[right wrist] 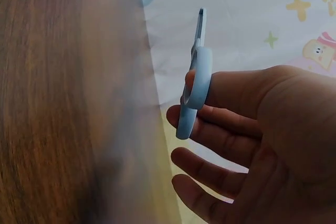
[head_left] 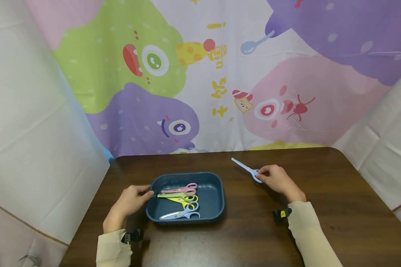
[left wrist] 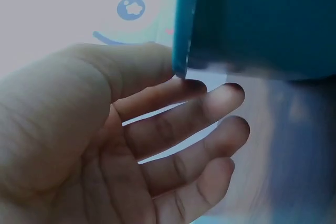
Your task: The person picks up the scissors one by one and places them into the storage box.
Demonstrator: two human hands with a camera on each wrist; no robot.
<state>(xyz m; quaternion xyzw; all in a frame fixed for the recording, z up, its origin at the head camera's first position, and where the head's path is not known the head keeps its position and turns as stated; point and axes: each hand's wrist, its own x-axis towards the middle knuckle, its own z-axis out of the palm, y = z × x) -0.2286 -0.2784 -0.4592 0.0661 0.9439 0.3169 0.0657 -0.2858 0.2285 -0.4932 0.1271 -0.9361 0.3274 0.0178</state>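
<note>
My right hand pinches the handle loops of light blue scissors between thumb and fingertips, the blades pointing away to the left. In the right wrist view the same scissors appear nearly edge-on, and the other fingers hang loosely below. At the left, my left hand grips the rim of a dark blue tray, with the thumb at the edge and the other fingers spread outside it. Inside the tray lie pink scissors, green scissors, yellow scissors and blue scissors, partly overlapping.
The tray rests on a dark brown wooden table. Behind the table's far edge hangs a cartoon-printed cloth, with white cloth at the left side. Small black cameras are strapped to both wrists.
</note>
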